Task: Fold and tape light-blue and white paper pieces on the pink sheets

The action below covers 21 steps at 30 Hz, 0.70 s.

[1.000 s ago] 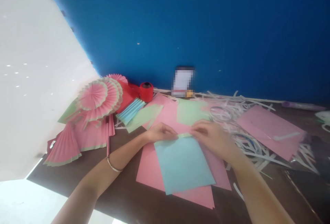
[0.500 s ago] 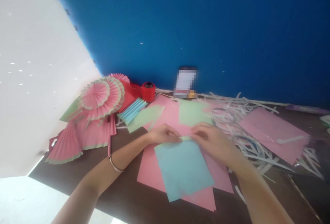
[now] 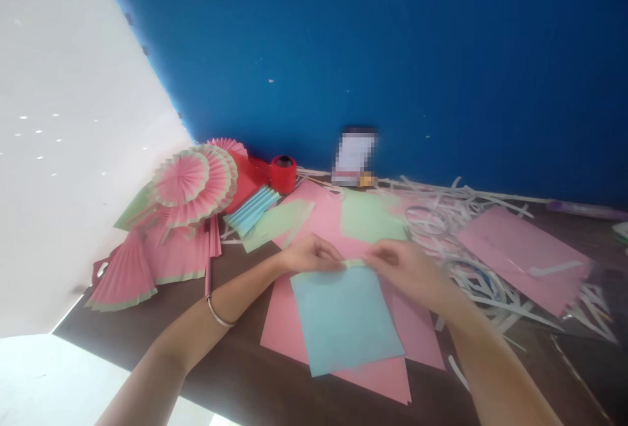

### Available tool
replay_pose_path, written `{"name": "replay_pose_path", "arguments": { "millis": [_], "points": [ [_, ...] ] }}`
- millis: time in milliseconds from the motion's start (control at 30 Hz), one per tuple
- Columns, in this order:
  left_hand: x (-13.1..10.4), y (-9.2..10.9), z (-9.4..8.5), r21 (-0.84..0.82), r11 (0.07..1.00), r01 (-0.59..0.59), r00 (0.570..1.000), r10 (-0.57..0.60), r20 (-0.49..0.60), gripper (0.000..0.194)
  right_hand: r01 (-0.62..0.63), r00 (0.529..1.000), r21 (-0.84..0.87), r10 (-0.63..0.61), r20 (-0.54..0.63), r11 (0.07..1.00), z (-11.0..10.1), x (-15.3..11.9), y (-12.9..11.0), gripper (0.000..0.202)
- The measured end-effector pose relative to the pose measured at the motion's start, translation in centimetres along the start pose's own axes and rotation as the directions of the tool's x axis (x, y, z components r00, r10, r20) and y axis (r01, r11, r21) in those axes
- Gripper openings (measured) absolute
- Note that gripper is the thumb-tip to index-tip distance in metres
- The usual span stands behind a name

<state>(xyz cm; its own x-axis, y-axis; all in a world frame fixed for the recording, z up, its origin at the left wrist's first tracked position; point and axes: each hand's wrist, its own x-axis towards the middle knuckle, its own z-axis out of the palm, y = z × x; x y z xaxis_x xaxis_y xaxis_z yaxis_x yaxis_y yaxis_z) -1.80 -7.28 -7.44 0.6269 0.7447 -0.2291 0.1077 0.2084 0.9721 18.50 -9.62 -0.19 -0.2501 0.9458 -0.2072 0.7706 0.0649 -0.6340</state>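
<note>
A light blue sheet of paper with a narrow pale green strip along its far edge lies over pink sheets. My left hand pinches the sheet near the left part of that edge, its fingers closed. At the right part of the same edge, the fingers of my right hand are pressed together on the paper. A short gap separates the two hands. The exact fingertip contact is blurred.
Pleated pink and green fans, a blue pleated strip and a red tape roll sit at the left. White paper scraps and a pink packet are at the right. A blue wall rises behind.
The near end of the blue sheet has swung slightly left and away from me. Both hands keep their hold at the far edge, with my right hand shifted very slightly.
</note>
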Motion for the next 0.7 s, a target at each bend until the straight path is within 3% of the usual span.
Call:
{"name": "replay_pose_path", "arguments": {
  "millis": [467, 700],
  "points": [
    [0.1, -0.3, -0.3, 0.055, 0.998, 0.018, 0.996, -0.023, 0.083, 0.034, -0.021, 0.999, -0.041, 0.022, 0.030, 0.999, 0.4, -0.2, -0.5, 0.023],
    [0.2, 0.1, 0.3, 0.170, 0.985, 0.011, 0.998, -0.021, 0.056, 0.040, -0.013, 0.999, -0.010, 0.013, 0.042, 1.000, 0.5, -0.6, -0.9, 0.025]
  ]
}}
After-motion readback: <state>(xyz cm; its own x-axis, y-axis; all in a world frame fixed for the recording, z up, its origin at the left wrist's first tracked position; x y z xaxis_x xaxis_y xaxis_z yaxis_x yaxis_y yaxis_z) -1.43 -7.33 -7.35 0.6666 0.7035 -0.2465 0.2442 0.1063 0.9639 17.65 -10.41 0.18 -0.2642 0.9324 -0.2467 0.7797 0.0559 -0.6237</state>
